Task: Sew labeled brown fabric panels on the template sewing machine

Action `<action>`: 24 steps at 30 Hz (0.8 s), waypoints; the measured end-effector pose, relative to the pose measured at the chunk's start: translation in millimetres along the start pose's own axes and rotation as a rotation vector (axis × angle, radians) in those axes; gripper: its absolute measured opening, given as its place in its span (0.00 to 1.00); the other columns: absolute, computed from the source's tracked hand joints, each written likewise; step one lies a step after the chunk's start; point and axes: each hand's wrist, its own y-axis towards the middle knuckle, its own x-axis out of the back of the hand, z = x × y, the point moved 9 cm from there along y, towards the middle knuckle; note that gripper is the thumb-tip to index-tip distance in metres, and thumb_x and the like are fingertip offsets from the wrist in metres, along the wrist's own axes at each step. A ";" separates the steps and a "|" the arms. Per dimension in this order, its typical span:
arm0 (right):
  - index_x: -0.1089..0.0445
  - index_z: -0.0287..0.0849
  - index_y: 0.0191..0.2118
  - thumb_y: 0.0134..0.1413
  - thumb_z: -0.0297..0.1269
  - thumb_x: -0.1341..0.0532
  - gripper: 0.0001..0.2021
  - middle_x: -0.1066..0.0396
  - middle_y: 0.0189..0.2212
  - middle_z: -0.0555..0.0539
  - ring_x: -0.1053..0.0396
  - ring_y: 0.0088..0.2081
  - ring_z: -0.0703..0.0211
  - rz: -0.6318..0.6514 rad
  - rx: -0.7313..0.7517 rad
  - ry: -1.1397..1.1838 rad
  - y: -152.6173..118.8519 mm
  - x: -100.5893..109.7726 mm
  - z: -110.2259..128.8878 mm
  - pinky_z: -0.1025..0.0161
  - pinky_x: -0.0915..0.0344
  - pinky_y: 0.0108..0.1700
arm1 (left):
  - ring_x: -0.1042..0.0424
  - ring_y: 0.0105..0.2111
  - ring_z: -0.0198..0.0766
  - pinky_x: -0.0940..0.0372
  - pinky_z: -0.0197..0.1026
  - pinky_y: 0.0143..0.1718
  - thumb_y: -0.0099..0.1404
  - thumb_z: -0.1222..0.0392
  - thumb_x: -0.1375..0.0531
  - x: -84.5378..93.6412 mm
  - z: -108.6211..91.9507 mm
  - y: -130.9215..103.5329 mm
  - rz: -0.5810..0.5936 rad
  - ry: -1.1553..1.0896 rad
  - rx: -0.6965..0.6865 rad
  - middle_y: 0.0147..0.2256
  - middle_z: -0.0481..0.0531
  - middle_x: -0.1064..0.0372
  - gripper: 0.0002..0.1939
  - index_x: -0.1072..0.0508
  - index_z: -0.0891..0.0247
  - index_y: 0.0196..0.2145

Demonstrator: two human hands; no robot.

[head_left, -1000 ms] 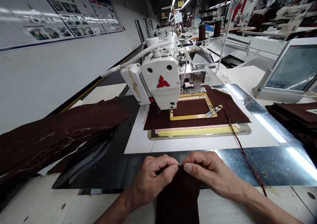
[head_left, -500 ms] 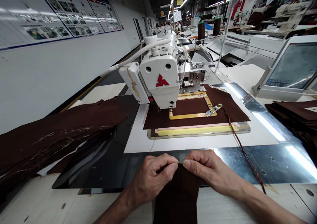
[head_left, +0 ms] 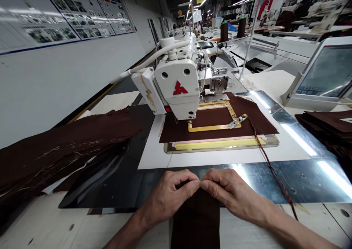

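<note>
Between my two hands a dark brown strip of fabric (head_left: 196, 219) hangs over the table's front edge. My left hand (head_left: 170, 192) pinches its top edge between thumb and fingers. Close beside it, my right hand (head_left: 233, 192) pinches the same edge, the fingertips of both hands nearly touching. Beyond them, a larger brown fabric panel (head_left: 257, 122) lies under a yellow frame clamp (head_left: 214, 128) of the sewing machine (head_left: 177, 84). Thread snips (head_left: 238, 121) tied to a braided cord (head_left: 264, 153) rest on the clamp's right front corner.
A heap of brown fabric pieces (head_left: 68, 146) with loose threads covers the left side. At the right stand a screen (head_left: 321, 73) and another stack of brown fabric (head_left: 327, 126). A shiny metal plate (head_left: 118, 186) spans the tabletop. Thread cones (head_left: 241, 27) stand farther back.
My hands have drawn slightly closer together along the fabric's top edge, the fingertips now almost meeting. The machine, clamp and snips stay where they were.
</note>
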 end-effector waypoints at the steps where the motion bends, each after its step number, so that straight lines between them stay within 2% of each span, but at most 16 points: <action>1: 0.32 0.43 0.33 0.72 0.46 0.46 0.16 0.37 0.26 0.55 0.44 0.27 0.67 0.001 -0.002 -0.001 -0.4 -0.3 -0.4 0.67 0.47 0.28 | 0.33 0.30 0.32 0.41 0.32 0.32 0.73 0.53 0.43 -0.2 -0.3 0.0 -0.006 0.002 -0.010 0.30 0.46 0.29 0.14 0.22 0.62 0.36; 7: 0.32 0.44 0.35 0.72 0.43 0.46 0.13 0.36 0.26 0.55 0.43 0.27 0.66 0.021 0.006 -0.008 -0.4 -1.9 2.7 0.67 0.46 0.29 | 0.36 0.28 0.32 0.42 0.33 0.30 0.74 0.53 0.45 -0.3 -5.2 -2.0 -0.080 0.017 -0.065 0.27 0.46 0.33 0.16 0.25 0.64 0.32; 12: 0.34 0.43 0.32 0.71 0.42 0.46 0.14 0.38 0.25 0.55 0.44 0.26 0.66 0.029 0.007 0.008 -0.8 -1.1 5.2 0.66 0.47 0.28 | 0.38 0.25 0.30 0.44 0.34 0.28 0.74 0.54 0.45 -0.7 -10.0 -4.8 -0.122 0.024 -0.108 0.24 0.44 0.37 0.16 0.27 0.64 0.31; 15: 0.35 0.43 0.32 0.70 0.39 0.45 0.12 0.38 0.25 0.56 0.44 0.26 0.66 0.023 0.004 0.014 -1.8 -0.7 4.5 0.66 0.47 0.28 | 0.37 0.26 0.31 0.43 0.34 0.29 0.74 0.54 0.45 -1.6 -11.4 -4.4 -0.083 0.016 -0.105 0.25 0.45 0.36 0.16 0.27 0.64 0.31; 20: 0.34 0.43 0.33 0.66 0.33 0.44 0.08 0.38 0.24 0.56 0.45 0.25 0.67 0.036 -0.006 -0.017 -2.7 -5.7 0.8 0.66 0.48 0.27 | 0.36 0.28 0.31 0.43 0.33 0.29 0.72 0.56 0.44 -5.8 -5.8 -1.7 0.040 0.046 -0.008 0.28 0.45 0.32 0.11 0.23 0.62 0.36; 24: 0.33 0.43 0.32 0.66 0.35 0.43 0.09 0.38 0.25 0.56 0.44 0.26 0.67 0.046 -0.018 -0.018 -1.6 -6.8 1.0 0.67 0.48 0.27 | 0.33 0.30 0.31 0.41 0.32 0.32 0.72 0.61 0.44 -5.5 -12.3 -2.6 0.048 0.077 -0.059 0.30 0.45 0.30 0.10 0.23 0.61 0.37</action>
